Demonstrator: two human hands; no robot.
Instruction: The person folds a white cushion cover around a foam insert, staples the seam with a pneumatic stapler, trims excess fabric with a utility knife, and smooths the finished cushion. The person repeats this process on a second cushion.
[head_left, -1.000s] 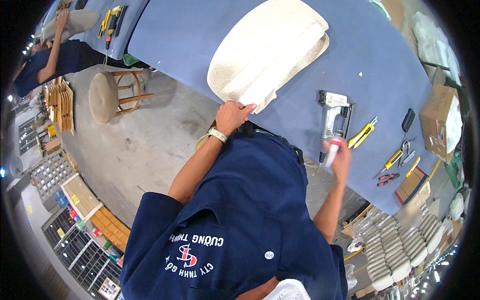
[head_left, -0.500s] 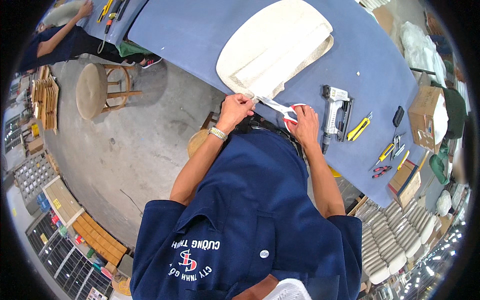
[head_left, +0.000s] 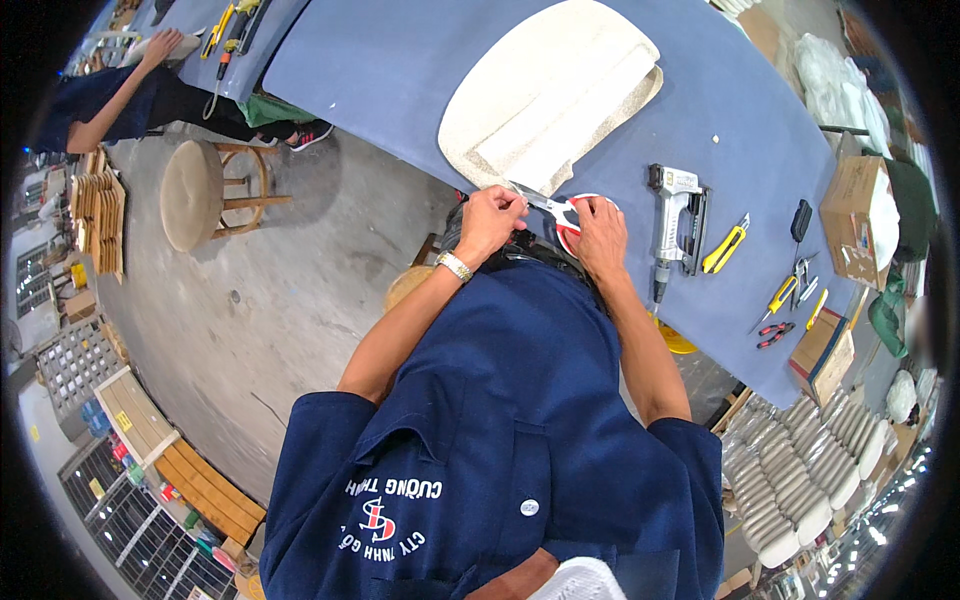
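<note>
A cream upholstered seat panel (head_left: 552, 92) lies on the blue worktable (head_left: 400, 60). My left hand (head_left: 490, 218) pinches the fabric at the panel's near edge. My right hand (head_left: 598, 228) grips red-handled scissors (head_left: 562, 213), whose blades point left toward the fabric beside my left hand. A grey pneumatic staple gun (head_left: 677, 222) stands just right of my right hand.
A yellow utility knife (head_left: 724, 250), small pliers and cutters (head_left: 780, 300) and cardboard boxes (head_left: 855, 205) lie to the right on the table. A round stool (head_left: 195, 192) stands on the floor at left. Another person (head_left: 120, 85) works at the far left table. Stacked cushions (head_left: 800, 480) sit lower right.
My right hand left the staple gun area, came left with the scissors and met my left hand at the panel's near edge. The view has shifted slightly.
</note>
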